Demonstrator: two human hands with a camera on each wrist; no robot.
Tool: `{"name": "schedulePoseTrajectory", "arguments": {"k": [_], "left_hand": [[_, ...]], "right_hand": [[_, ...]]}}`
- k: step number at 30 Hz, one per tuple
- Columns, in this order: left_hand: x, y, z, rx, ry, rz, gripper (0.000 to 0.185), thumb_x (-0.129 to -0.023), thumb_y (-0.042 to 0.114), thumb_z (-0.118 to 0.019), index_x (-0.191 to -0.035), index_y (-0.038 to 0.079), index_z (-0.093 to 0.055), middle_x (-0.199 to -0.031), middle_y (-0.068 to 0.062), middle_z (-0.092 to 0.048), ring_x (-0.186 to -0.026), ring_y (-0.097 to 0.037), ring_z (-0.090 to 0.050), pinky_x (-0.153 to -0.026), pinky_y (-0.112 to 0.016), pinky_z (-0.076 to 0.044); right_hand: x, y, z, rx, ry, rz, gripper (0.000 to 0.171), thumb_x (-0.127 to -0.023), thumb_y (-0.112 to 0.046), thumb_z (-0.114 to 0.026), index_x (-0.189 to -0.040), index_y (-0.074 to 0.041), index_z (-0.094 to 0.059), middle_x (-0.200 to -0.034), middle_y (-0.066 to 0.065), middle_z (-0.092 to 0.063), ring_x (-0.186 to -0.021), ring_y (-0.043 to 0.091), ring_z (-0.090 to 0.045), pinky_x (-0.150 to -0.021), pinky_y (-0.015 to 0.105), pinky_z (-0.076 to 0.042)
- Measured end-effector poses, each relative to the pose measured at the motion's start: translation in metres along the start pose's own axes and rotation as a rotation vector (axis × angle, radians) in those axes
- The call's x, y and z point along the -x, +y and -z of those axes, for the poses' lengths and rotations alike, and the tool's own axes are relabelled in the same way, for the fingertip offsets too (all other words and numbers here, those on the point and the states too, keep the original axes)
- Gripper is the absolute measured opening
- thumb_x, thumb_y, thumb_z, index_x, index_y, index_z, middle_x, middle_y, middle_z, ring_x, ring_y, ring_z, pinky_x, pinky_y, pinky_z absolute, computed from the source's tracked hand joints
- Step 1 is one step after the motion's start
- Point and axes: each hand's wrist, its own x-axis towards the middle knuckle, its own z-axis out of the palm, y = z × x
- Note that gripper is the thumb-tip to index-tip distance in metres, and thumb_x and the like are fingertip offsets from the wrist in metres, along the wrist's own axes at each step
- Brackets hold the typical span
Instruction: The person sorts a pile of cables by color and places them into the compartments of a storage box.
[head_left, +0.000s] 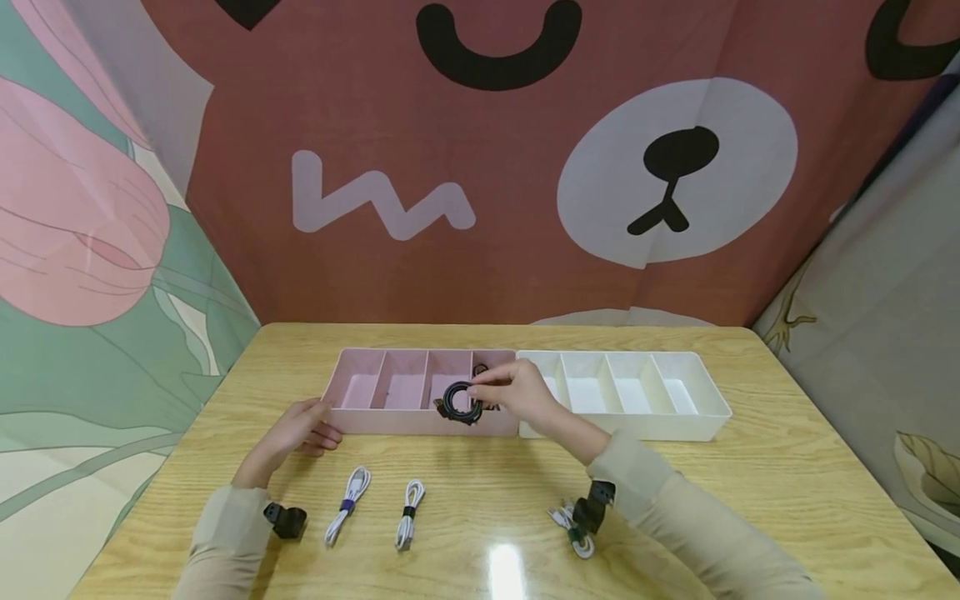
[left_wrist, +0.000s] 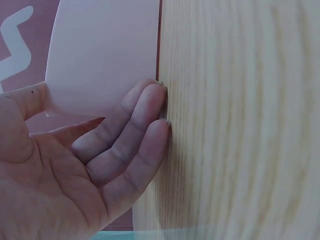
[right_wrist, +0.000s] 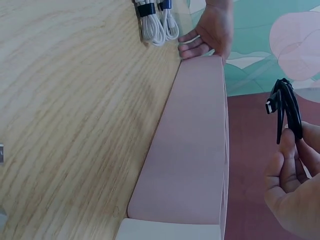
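My right hand (head_left: pixel 525 392) pinches a coiled black cable (right_wrist: pixel 290 107) between thumb and fingers. The coil hangs over the front wall of the pink divided box (head_left: pixel 420 422), with a metal connector showing in the right wrist view. More black cable (head_left: pixel 480 369) lies in that box's rightmost compartment, partly hidden by the hand. At the box's left front corner, my left hand (head_left: pixel 300 429) holds on, its thumb partly hidden behind the edge and several fingers (left_wrist: pixel 145 145) curved low by the front wall.
A white divided box (head_left: pixel 630 425) stands against the pink one's right end. Two bundled white cables (head_left: pixel 347 504) (head_left: pixel 409 514) lie in front, strapped in the middle. Another white cable bundle (head_left: pixel 581 542) lies under my right forearm. Patterned cloth hangs behind the table (head_left: pixel 450 575).
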Motion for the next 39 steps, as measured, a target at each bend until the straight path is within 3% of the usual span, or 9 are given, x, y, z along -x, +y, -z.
{"name": "schedulePoseTrajectory", "arguments": {"k": [2, 9, 13, 17, 25, 32, 39], "left_hand": [[0.000, 0.000, 0.000, -0.003, -0.003, -0.002, 0.053, -0.098, 0.035, -0.032, -0.124, -0.011, -0.037, -0.078, -0.010, -0.064, -0.067, -0.020, -0.062, -0.059, -0.034, -0.052], [0.000, 0.000, 0.000, -0.006, -0.001, 0.004, 0.053, -0.098, 0.034, -0.031, -0.124, -0.011, -0.037, -0.079, -0.010, -0.064, -0.068, -0.020, -0.062, -0.059, -0.034, -0.052], [0.000, 0.000, 0.000, -0.003, 0.005, 0.003, 0.052, -0.098, 0.033, -0.032, -0.125, -0.011, -0.037, -0.079, -0.010, -0.064, -0.068, -0.021, -0.063, -0.059, -0.034, -0.052], [0.000, -0.001, 0.000, 0.000, 0.005, -0.003, 0.051, -0.097, 0.031, -0.032, -0.124, -0.012, -0.037, -0.079, -0.010, -0.064, -0.068, -0.021, -0.063, -0.059, -0.034, -0.052], [0.000, 0.000, 0.000, -0.005, 0.012, 0.003, 0.050, -0.097, 0.029, -0.033, -0.125, -0.011, -0.036, -0.079, -0.011, -0.064, -0.068, -0.021, -0.063, -0.059, -0.034, -0.052], [0.001, 0.001, 0.000, -0.020, 0.013, 0.007, 0.050, -0.097, 0.029, -0.033, -0.125, -0.011, -0.037, -0.079, -0.011, -0.064, -0.068, -0.021, -0.062, -0.060, -0.035, -0.052], [-0.001, 0.001, 0.000, -0.015, 0.011, 0.011, 0.051, -0.097, 0.031, -0.033, -0.127, -0.011, -0.035, -0.079, -0.010, -0.064, -0.068, -0.021, -0.062, -0.060, -0.035, -0.052]], "right_hand": [[-0.001, 0.000, 0.001, 0.005, 0.007, -0.008, 0.016, -0.078, -0.006, -0.070, -0.091, 0.003, -0.071, -0.079, 0.013, -0.068, -0.065, 0.021, -0.063, -0.057, 0.039, -0.050], [-0.004, -0.006, 0.005, 0.022, 0.051, -0.040, 0.019, -0.078, -0.011, -0.071, -0.093, 0.000, -0.071, -0.077, 0.008, -0.068, -0.066, 0.026, -0.064, -0.049, 0.027, -0.044], [-0.007, -0.007, 0.004, -0.009, 0.053, -0.024, 0.019, -0.079, -0.008, -0.070, -0.094, 0.004, -0.070, -0.086, 0.013, -0.068, -0.068, 0.023, -0.066, -0.063, 0.038, -0.052], [-0.012, -0.007, 0.003, -0.039, 0.068, -0.030, 0.018, -0.079, -0.006, -0.070, -0.094, 0.005, -0.070, -0.094, 0.015, -0.067, -0.067, 0.021, -0.066, -0.072, 0.045, -0.051], [-0.018, -0.005, 0.002, -0.027, 0.091, -0.055, 0.016, -0.079, -0.010, -0.071, -0.093, -0.001, -0.072, -0.097, 0.011, -0.067, -0.068, 0.019, -0.065, -0.072, 0.039, -0.052], [-0.026, -0.002, -0.002, -0.014, 0.112, -0.061, 0.018, -0.079, -0.010, -0.071, -0.094, -0.001, -0.071, -0.099, 0.012, -0.067, -0.068, 0.018, -0.066, -0.060, 0.026, -0.050], [-0.034, -0.001, -0.006, 0.019, 0.135, -0.035, 0.016, -0.078, -0.009, -0.071, -0.091, 0.000, -0.072, -0.084, 0.012, -0.069, -0.067, 0.026, -0.065, -0.068, 0.042, -0.052]]}}
